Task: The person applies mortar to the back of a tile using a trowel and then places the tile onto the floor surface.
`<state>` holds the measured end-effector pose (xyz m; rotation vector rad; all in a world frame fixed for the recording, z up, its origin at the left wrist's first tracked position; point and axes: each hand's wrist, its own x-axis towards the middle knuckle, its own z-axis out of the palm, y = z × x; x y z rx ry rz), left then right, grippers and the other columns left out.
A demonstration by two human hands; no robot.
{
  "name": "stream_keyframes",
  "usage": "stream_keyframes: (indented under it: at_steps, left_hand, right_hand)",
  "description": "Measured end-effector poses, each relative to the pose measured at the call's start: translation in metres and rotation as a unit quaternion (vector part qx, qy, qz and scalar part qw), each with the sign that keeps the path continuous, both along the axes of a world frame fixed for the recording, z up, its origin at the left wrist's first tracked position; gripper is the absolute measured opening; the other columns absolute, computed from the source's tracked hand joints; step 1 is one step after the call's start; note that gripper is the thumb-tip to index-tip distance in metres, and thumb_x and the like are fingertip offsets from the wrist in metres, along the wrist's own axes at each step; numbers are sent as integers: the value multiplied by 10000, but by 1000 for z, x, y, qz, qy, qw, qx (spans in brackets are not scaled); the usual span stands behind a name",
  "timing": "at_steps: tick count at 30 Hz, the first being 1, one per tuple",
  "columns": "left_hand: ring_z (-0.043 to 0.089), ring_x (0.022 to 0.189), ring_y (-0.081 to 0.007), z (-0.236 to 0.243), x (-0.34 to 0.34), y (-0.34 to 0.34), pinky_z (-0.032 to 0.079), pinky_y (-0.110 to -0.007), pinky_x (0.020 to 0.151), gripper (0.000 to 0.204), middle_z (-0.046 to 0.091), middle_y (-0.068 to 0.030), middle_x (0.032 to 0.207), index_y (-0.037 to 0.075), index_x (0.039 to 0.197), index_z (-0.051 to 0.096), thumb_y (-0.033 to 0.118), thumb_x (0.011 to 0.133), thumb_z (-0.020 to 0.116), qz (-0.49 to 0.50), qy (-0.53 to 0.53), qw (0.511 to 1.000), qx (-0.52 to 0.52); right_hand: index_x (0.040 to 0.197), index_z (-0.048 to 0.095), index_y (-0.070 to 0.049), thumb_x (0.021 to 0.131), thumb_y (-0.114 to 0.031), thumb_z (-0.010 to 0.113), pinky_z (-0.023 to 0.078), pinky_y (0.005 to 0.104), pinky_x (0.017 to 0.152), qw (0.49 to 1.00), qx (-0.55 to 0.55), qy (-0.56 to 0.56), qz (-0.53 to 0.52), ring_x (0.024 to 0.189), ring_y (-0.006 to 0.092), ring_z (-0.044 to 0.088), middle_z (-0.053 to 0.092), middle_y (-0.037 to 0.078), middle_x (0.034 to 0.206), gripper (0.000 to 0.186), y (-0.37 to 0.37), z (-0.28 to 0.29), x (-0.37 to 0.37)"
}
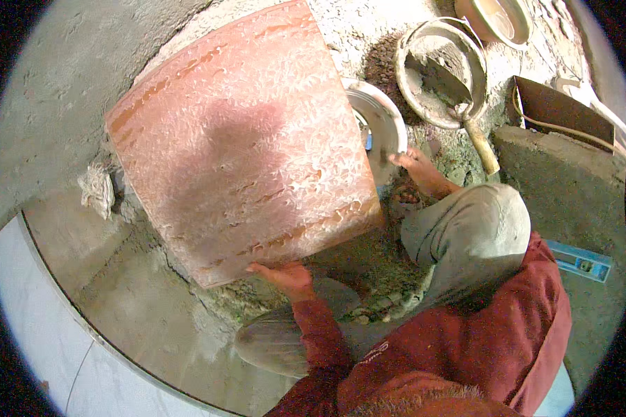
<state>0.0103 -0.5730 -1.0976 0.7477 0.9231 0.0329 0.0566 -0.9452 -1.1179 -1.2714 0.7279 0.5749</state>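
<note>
A large square reddish tile [250,160] fills the middle, its face smeared with a pale, wet-looking coat and dark shadow. My left hand [289,278] grips its near edge, with some fingers hidden beneath. Beyond its right edge is a white round basin [396,118], partly covered by the tile. My right hand [423,172] is closed at the basin's near rim; the tile edge lies a little to the left of it. Inside the basin a small blue and white patch shows, too little to name.
At the far right, a mortar bucket [403,76] holds a trowel [480,142] with a wooden handle. Behind it stands a beige tub [515,38]. A blue spirit level [581,263] lies right of my knee. A crumpled pale bag [96,191] sits left, above white floor tiles [69,347].
</note>
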Motion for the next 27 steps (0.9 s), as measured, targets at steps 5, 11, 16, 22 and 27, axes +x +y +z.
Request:
stream_keyframes:
  at_steps: [5,11,16,22,27]
  left_hand:
    - [266,1451,-357,-16,23,-13,261,-559,1183,938,242,-133,1597,130,1574,183,770,914,370,-83,-92,953,276]
    - [352,1381,-378,1,48,-22,308,-574,1149,842,324,-141,1539,118,1513,296,728,935,349,50,-129,985,106]
    - [442,1291,-385,-49,40,8,374,-599,1080,823,423,-139,1455,130,1416,427,766,904,329,17,-136,983,125]
    - [329,1414,-379,-31,36,-11,290,-562,1158,844,320,-134,1564,110,1530,321,709,936,335,56,-162,985,-26]
    - [306,1429,-391,-53,36,3,269,-568,1168,888,283,-140,1588,110,1543,298,738,916,303,69,-170,983,29]
  right_hand:
    - [1108,633,-37,970,-273,589,484,269,591,991,39,-116,-53,783,103,596,660,17,1004,277,12,-40,60]
    - [1108,617,-3,977,-247,568,508,268,623,968,-109,-222,-40,748,90,601,662,24,896,282,2,-53,81]
    - [1156,605,5,1012,-339,527,508,317,721,975,-123,-183,5,760,132,597,662,53,904,381,3,-20,71]
    - [1094,597,-27,968,-350,563,507,466,868,681,-643,-271,222,983,405,635,653,211,971,349,-55,54,27]
    - [1091,537,-52,922,-272,590,560,476,664,512,-786,-241,249,861,345,652,596,183,980,283,-138,51,-45]
